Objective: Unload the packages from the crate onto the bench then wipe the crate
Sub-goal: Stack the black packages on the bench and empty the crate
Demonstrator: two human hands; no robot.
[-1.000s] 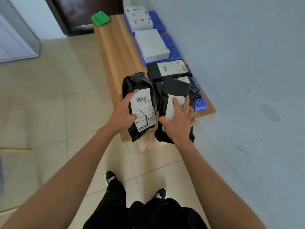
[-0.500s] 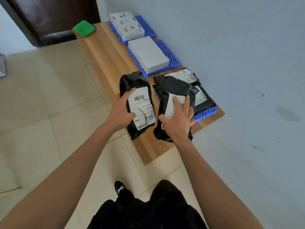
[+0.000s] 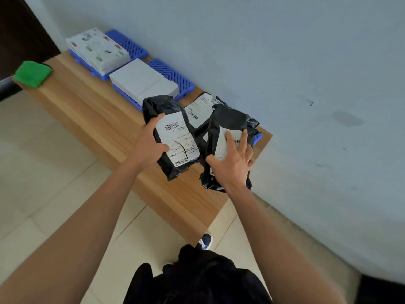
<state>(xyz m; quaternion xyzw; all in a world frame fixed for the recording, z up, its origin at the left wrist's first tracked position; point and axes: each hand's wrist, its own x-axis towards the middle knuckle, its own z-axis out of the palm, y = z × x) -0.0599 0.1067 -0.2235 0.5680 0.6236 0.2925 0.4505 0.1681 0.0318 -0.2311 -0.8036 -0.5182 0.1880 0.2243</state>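
My left hand (image 3: 151, 145) grips a black package with a torn white label (image 3: 173, 137) over the wooden bench (image 3: 92, 115). My right hand (image 3: 232, 163) holds a second black package (image 3: 228, 119), fingers spread over its label and thumb round its near edge. Behind both lies a third black package with a white label (image 3: 200, 109) on a blue crate, of which only a corner (image 3: 258, 137) shows. Two more blue crates stand further back: one (image 3: 171, 73) carries a plain white box (image 3: 142, 82), the far one (image 3: 129, 43) a printed white box (image 3: 98, 50).
A folded green cloth (image 3: 32, 72) lies at the bench's far left corner. The grey wall (image 3: 285, 62) runs along the right of the bench. Tiled floor (image 3: 43, 172) spreads to the left, and my shoe (image 3: 206, 240) stands by the bench's near end. A dark door (image 3: 19, 29) stands at far left.
My view has swung leftward and closer to the bench. Both hands keep hold of their black packages, now carried a little further over the bench.
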